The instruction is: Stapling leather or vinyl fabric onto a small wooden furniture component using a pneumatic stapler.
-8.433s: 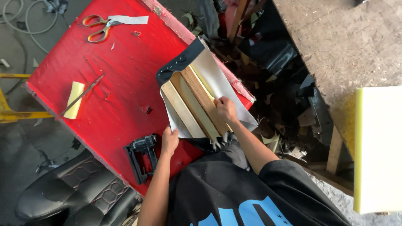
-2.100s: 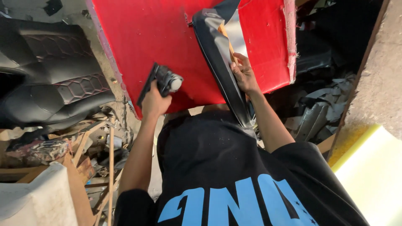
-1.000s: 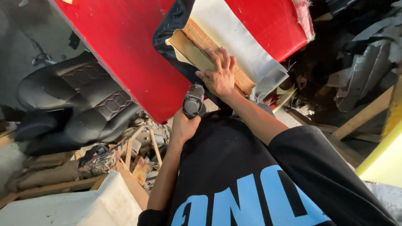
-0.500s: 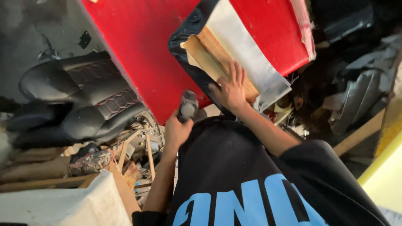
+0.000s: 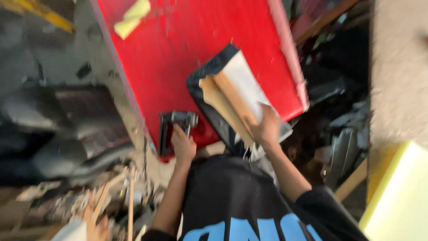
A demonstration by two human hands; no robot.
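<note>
A flat panel (image 5: 243,89) with a black rim, pale grey lining and tan wooden strips lies on the red table (image 5: 187,53), hanging over its near edge. My right hand (image 5: 267,128) grips the panel's near end, fingers over the strips. My left hand (image 5: 183,146) is closed on a black staple gun (image 5: 174,127) that rests on the table's near left corner, just left of the panel. The frame is motion-blurred.
A yellow foam scrap (image 5: 131,18) lies at the table's far end. A black padded seat (image 5: 67,143) sits on the floor to the left, with wood scraps (image 5: 111,201) in front of it. A yellow foam block (image 5: 397,201) stands at the right, beside dark clutter (image 5: 339,129).
My left hand has carried the staple gun from near my body up onto the table's corner. The panel has turned and lies flatter, with my right hand still on its near end.
</note>
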